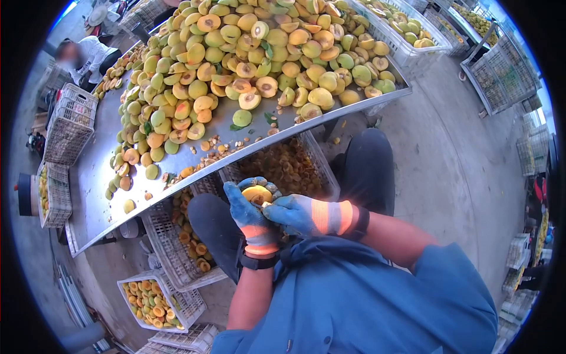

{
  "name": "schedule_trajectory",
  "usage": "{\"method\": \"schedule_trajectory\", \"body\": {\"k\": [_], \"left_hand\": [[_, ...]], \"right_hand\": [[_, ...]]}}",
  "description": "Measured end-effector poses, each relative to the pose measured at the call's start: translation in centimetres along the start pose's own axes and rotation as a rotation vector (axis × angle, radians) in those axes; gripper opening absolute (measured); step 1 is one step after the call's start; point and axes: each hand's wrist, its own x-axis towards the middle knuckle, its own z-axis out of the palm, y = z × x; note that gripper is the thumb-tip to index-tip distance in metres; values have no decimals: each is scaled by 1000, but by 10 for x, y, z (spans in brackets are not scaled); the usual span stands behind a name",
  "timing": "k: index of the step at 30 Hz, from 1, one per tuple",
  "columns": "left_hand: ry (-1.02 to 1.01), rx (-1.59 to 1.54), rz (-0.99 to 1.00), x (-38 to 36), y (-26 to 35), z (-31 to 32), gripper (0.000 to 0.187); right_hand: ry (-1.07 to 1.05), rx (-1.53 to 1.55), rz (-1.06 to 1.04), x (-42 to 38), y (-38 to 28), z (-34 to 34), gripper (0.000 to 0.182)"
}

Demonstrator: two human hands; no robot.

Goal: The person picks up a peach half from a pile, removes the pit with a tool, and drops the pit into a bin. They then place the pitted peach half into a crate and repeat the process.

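Both my hands wear blue gloves with orange and grey cuffs and meet above my lap. My left hand (250, 213) cradles a cut yellow fruit half (257, 194), its cut side partly showing. My right hand (298, 213) is closed at the fruit's lower edge, with a small pale piece at its fingertips that I cannot make out. Past my hands, a metal table (221, 133) bears a large heap of halved yellow-green fruit (236, 65). Loose stones and scraps lie along its near edge. Below that edge, a crate (318, 158) holds brownish fruit pieces (286, 168).
Crates of fruit halves stand at lower left, one long crate (171, 248) by my knee and a smaller one (187, 310). More crates (72, 121) line the table's left end. A person (88, 56) bends at the far left. Stacked crates (504, 74) stand at right.
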Motion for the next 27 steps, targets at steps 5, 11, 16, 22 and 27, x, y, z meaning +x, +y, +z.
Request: {"method": "schedule_trajectory", "body": {"k": [5,11,16,22,27], "left_hand": [[-149,-11,-28,-4,0,-6,57],[-249,-73,-191,-10,14,6,40],[-70,1201,974,7,79,-45,14],[570,1727,959,48,154,-124,33],[-87,1257,830,145,93,-31,38]], "right_hand": [[-102,695,338,-10,-11,-4,40],[-311,1061,378,-6,30,-12,39],[-167,354,216,-6,10,-19,43],[223,-490,61,2,52,-7,50],[280,-347,-50,5,50,-6,42]]}}
